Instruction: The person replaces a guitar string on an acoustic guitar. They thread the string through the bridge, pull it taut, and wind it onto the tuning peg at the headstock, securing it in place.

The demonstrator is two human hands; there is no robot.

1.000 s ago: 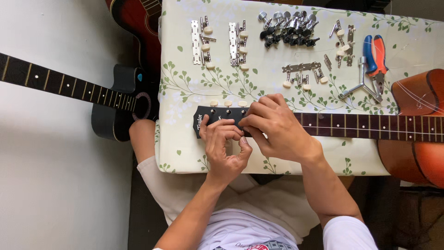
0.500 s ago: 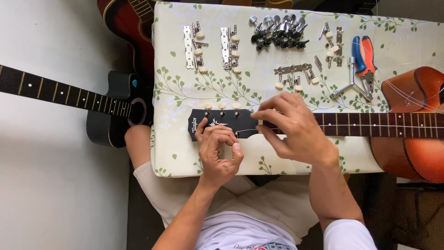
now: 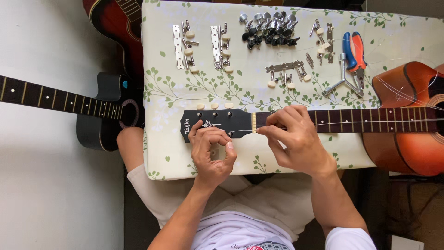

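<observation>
Left hand [image 3: 210, 150] is curled shut around a tuner at the near edge of the black headstock [image 3: 217, 122]. Right hand [image 3: 296, 141] pinches a thin string [image 3: 243, 132] at the nut, fingers over the neck [image 3: 370, 120].

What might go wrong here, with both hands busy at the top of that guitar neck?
The right hand pinches a thin string near the nut while the left hand works at the black headstock; the string might slip free or prick a fingertip. The orange guitar body hangs past the table edge, so a tug might shift it. The loose tuning pegs lying nearby might get knocked off.
</observation>
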